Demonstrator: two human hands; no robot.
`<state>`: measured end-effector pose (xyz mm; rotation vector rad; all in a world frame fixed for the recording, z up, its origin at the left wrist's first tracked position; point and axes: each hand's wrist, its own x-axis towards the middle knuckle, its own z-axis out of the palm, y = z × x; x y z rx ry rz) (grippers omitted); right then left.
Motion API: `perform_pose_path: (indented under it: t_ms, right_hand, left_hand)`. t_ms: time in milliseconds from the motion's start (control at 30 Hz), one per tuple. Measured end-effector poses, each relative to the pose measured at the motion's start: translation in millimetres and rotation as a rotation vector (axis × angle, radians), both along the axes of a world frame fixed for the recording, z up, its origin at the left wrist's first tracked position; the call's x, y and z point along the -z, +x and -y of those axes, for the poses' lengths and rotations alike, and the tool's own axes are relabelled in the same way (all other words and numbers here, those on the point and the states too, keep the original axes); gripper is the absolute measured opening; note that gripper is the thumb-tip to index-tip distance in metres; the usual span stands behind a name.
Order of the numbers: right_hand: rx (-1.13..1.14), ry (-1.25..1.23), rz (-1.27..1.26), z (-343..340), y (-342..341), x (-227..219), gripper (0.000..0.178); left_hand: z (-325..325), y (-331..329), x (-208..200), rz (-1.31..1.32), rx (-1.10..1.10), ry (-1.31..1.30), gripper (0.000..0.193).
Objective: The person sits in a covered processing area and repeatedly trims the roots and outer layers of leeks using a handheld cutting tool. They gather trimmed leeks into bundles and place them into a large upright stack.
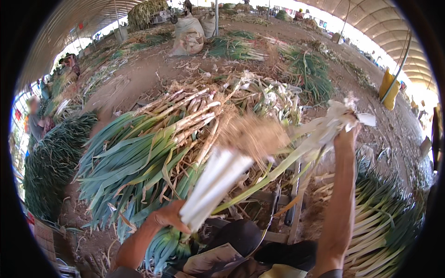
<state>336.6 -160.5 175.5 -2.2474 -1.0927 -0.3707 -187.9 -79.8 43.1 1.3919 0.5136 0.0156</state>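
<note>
My left hand (168, 215) is closed round a bunch of leeks or large green onions (217, 185). Their white stalks tilt up to the right, the brown roots blurred by motion, and the green leaves hang below my fist. Out to the right, my right hand (346, 135) is raised and grips pale, stripped outer leaves (320, 132). A long yellow-green strand trails from these toward the bunch; whether it is still attached I cannot tell. Left of the bunch lies a big heap of unpeeled stalks (139, 153) with dry roots and green tops.
Cleaned white stalks (371, 231) lie in a pile by my right forearm. Peeled scraps (278, 99) are heaped ahead. A wooden frame (296, 204) stands before my knees. Farther off are filled sacks (189, 34), more green bundles (308, 76) and a person (34, 120) at left.
</note>
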Motion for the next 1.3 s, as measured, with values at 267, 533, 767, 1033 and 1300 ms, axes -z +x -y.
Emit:
perform_pose_path:
  t_ms: [267, 533, 767, 1033, 1300]
  right_hand:
    - [0.107, -0.121, 0.021, 29, 45, -2, 0.073]
    - [0.042, -0.039, -0.021, 49, 24, 0, 0.067]
    - [-0.605, 0.179, -0.493, 44, -102, -22, 0.063]
    - [-1.401, 0.136, -1.465, -11, -273, 30, 0.059]
    - [-1.236, 0.118, -1.217, 7, -283, 25, 0.031]
  left_hand:
    - [-24, -19, -102, 0.302, -0.315, 0.091, 0.086]
    - [-47, -14, -198, 0.823, -0.092, 0.224, 0.091]
    - [-51, 12, -237, 1.011, 0.072, 0.222, 0.092]
    - [-47, 56, -242, 0.975, 0.271, 0.22, 0.096]
    - [-36, 62, -247, 0.936, 0.294, 0.212, 0.096]
